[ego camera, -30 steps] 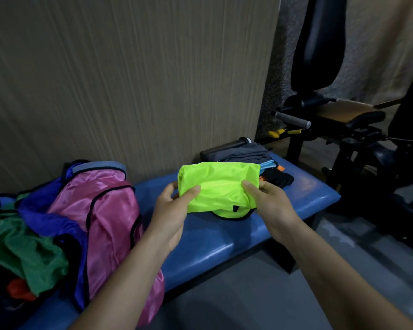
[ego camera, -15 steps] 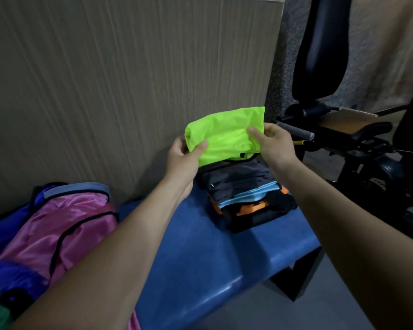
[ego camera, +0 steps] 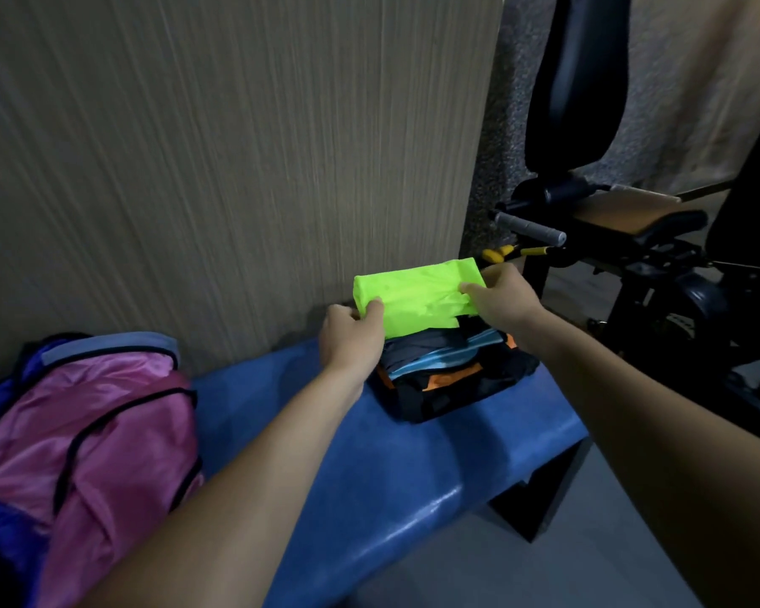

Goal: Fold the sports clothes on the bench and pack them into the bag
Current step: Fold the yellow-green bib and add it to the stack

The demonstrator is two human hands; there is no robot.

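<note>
Fingers (ego camera: 371, 308) of both hands pinched the folded neon-green garment (ego camera: 417, 296) at its 2 short ends, left hand (ego camera: 352, 335) at 9 o'clock, right hand (ego camera: 503, 298) at 3, long axis running across, resting atop the folded stack (ego camera: 448, 375) on the blue bench (ego camera: 369, 467).

A beige wood-grain wall panel (ego camera: 238, 168) fills the view from 9 o'clock to 12 o'clock. Just right of it, at 1 o'clock, stands a strip of speckled grey wall (ego camera: 496, 125). A black exercise machine (ego camera: 632, 256) occupies 2 to 3 o'clock: its tall dark padded backrest (ego camera: 575, 76) upright, a tan seat pad (ego camera: 619, 210) below it, and a grey foam-wrapped handle (ego camera: 529, 228) pointing toward 9 o'clock. Small yellow parts (ego camera: 501, 253) sit just under that handle. Grey floor (ego camera: 545, 572) lies at 5 o'clock.
</note>
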